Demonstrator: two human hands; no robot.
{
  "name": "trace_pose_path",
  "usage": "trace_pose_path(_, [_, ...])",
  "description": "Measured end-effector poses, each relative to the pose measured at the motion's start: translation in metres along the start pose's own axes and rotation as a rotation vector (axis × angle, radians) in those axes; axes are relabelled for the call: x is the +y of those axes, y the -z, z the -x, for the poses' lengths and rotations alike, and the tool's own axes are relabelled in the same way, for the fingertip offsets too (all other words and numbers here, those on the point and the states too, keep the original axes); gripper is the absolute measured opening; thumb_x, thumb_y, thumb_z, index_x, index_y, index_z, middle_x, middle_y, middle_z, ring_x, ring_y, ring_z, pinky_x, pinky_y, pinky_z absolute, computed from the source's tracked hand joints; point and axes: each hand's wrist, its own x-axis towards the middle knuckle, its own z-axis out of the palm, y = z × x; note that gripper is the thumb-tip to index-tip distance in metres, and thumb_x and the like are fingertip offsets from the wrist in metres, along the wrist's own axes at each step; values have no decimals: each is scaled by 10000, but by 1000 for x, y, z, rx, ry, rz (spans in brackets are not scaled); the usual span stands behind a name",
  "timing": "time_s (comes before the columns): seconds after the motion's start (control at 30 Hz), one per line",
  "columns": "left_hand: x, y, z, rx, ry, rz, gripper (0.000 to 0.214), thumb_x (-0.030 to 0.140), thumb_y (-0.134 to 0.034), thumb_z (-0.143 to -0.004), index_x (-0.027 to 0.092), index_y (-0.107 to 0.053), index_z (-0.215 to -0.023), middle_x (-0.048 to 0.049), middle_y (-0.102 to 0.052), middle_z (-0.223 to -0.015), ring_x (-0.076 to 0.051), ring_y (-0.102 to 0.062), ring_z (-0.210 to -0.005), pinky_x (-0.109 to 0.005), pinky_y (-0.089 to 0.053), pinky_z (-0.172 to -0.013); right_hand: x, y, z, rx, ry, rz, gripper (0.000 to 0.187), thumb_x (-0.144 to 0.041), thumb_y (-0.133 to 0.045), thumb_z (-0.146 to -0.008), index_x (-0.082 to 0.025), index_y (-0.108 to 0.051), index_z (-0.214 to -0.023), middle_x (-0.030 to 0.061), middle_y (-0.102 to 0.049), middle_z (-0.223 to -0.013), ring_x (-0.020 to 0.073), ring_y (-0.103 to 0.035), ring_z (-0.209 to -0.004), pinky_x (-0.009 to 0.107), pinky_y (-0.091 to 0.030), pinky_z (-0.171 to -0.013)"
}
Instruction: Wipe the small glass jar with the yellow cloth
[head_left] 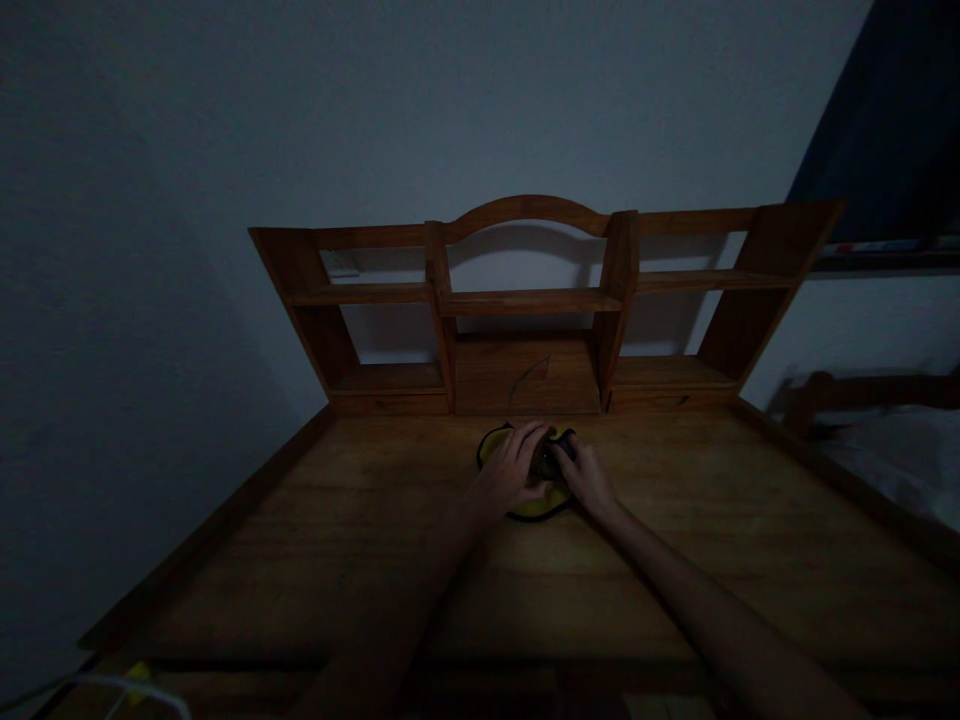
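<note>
Two hands: one left hand [508, 472], one right hand [589, 478]. One yellow round pad [534, 508], one small dark object [544, 462]. One wooden surface [675, 540]. One shelf unit [525, 300], three upper boards. One white cable [112, 690].

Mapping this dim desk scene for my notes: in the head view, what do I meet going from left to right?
White cable → left hand → right hand → wooden rail beyond the desk's right edge.

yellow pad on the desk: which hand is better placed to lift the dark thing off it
Probably the right hand: its fingers seem curled on the dark object, while the left hand lies spread across the yellow pad.
</note>
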Motion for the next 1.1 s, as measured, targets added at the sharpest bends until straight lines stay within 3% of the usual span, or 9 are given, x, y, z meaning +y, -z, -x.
trace_pose_path(0.17, [1,2,2,-62,32,46,951,210,-733,-693,247,-148,-1443,-103,-362,-1438,-261,-363,-1342,-440,-357,-1100,5,2,-4,-9,31,2,157,-295,-505,-814,-178,-601,-770,37,-626,-665,180,-566,-599,258,-378,-561])
trace_pose_path(0.27, [1,2,3,-75,39,48,941,213,-747,-689,252,-173,-1434,-101,-382,-1420,-264,-396,-1320,-439,-383,-1079,4,-2,-6,-3,-42,-136,146,-302,-550,-758,-171,-597,-713,13,-610,-637,158,-530,-583,245,-385,-550])
trace_pose_path(0.47, [5,5,3,-62,36,29,864,241,-723,-730,238,-204,-1421,-115,-374,-1417,-270,-400,-1315,-442,-383,-1073,5,-7,-10,-10,-207,-421,239,-345,-613,-661,-141,-646,-781,24,-660,-715,176,-577,-645,276,-460,-624])
trace_pose_path(0.67, [14,8,3,-26,56,28,830,257,-683,-767,244,-188,-1433,-115,-353,-1431,-281,-374,-1327,-468,-365,-1082,6,-8,-13,-28,-319,-435,253,-396,-608,-625,-155,-653,-689,25,-635,-616,180,-569,-587,264,-425,-535])
trace_pose_path(0.9, [17,10,2,-16,32,14,800,247,-645,-789,220,-182,-1440,-121,-302,-1466,-286,-318,-1359,-455,-330,-1112,10,-8,-13,-122,-294,-450,275,-412,-569,-639,-145,-614,-592,-4,-573,-541,145,-505,-520,241,-374,-482])
trace_pose_path(1.1, [17,11,3,2,35,-16,751,252,-619,-798,221,-211,-1427,-112,-338,-1449,-280,-329,-1352,-458,-339,-1107,8,-8,-9,-110,-275,-524,263,-406,-616,-637,-143,-600,-627,-13,-565,-567,130,-488,-527,235,-369,-499])
